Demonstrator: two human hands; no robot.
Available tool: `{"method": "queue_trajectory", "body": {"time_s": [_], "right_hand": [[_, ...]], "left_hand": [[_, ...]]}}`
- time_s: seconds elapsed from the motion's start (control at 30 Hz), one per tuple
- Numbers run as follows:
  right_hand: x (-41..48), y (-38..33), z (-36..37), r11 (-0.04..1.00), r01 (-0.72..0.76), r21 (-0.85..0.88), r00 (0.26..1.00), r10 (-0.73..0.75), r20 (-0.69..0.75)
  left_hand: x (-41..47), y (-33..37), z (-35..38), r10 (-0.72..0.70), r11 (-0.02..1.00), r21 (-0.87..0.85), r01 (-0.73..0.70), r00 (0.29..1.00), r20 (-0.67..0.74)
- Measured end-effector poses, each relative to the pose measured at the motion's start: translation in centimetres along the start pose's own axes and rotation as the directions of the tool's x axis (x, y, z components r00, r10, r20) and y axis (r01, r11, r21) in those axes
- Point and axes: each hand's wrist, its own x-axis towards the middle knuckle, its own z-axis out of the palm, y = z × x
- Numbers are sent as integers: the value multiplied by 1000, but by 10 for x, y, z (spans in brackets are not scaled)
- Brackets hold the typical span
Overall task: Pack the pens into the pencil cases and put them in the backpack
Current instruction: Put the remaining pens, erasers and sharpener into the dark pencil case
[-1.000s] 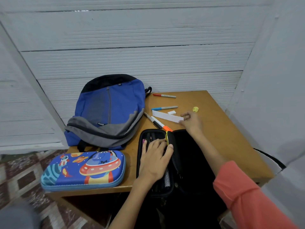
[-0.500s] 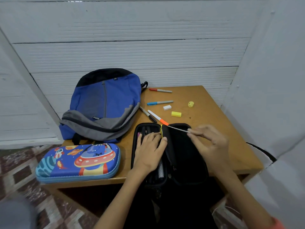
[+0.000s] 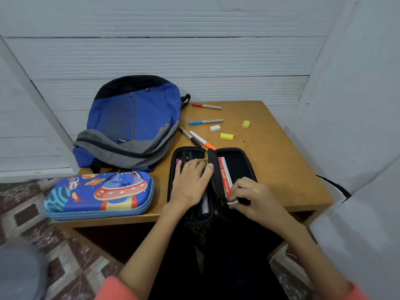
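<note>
R hand [image 3: 253, 198] pinches ruler [image 3: 225, 176], prob. inside black case [image 3: 244, 156].

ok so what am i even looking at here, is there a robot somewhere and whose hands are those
No robot here: a person works with bare hands, filmed by one wide-angle camera worn on their head, looking down. On the wooden table lie a blue backpack, a closed space-print pencil case and an open black pencil case. Behind it lie four markers, a white eraser, a yellow eraser and a yellow sharpener. The left hand rests flat on the case's left half, over pens. The right hand pinches the near end of a red-and-white ruler lying in the right half.
</note>
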Motion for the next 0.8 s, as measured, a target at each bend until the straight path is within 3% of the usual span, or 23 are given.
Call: {"method": "queue_trajectory", "body": {"time_s": [0.17, 0.27, 0.33, 0.47, 0.63, 0.7, 0.8], "right_hand": [[4, -3, -16, 994, -22, 103, 986, 5, 168], [10, -2, -22, 981, -76, 178, 996, 67, 57], [19, 4, -22, 983, -153, 105, 988, 152, 23], [31, 14, -14, 964, -229, -133, 937, 256, 239], [36, 16, -10, 959, -224, -173, 926, 265, 270], [38, 18, -13, 967, -217, -137, 929, 247, 276], [44, 24, -18, 963, -242, 115, 954, 215, 209]], "left_hand": [[0, 1, 0, -25, 999, -24, 25, 1000, -10], [1, 0, 1, -34, 998, -54, 34, 999, -11], [1, 0, 1, -26, 999, -45, 25, 1000, -8], [2, -1, 2, -36, 998, -51, 35, 999, -11], [1, 0, 2, -35, 998, -60, 34, 999, -22], [1, 0, 2, -35, 997, -64, 34, 999, -21], [1, 0, 3, -32, 997, -74, 30, 999, -17]]}}
